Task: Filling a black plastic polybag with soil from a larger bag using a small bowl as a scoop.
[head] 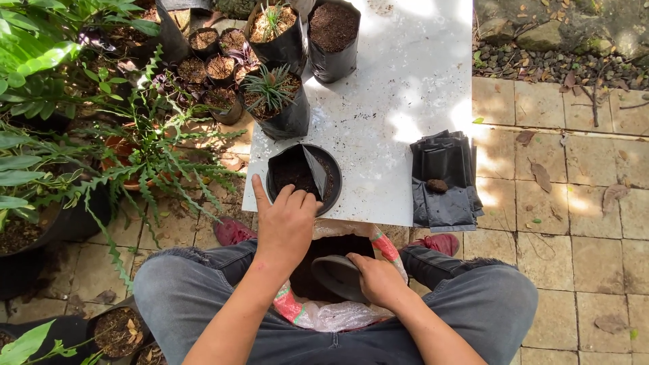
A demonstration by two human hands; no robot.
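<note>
A white tabletop (pixel 399 88), dusted with dark soil crumbs and dappled with sunlight, carries the things. The landmark is a round black pot (pixel 326 177) at its near edge, holding an open black grow bag (pixel 292 169). Just beyond the pot stands a bagged spiky green plant (pixel 276 94); farther beyond stand two more soil-filled bags (pixel 332 34). Right of the pot, a stack of flat black bags (pixel 443 179) overhangs the tabletop's edge.
</note>
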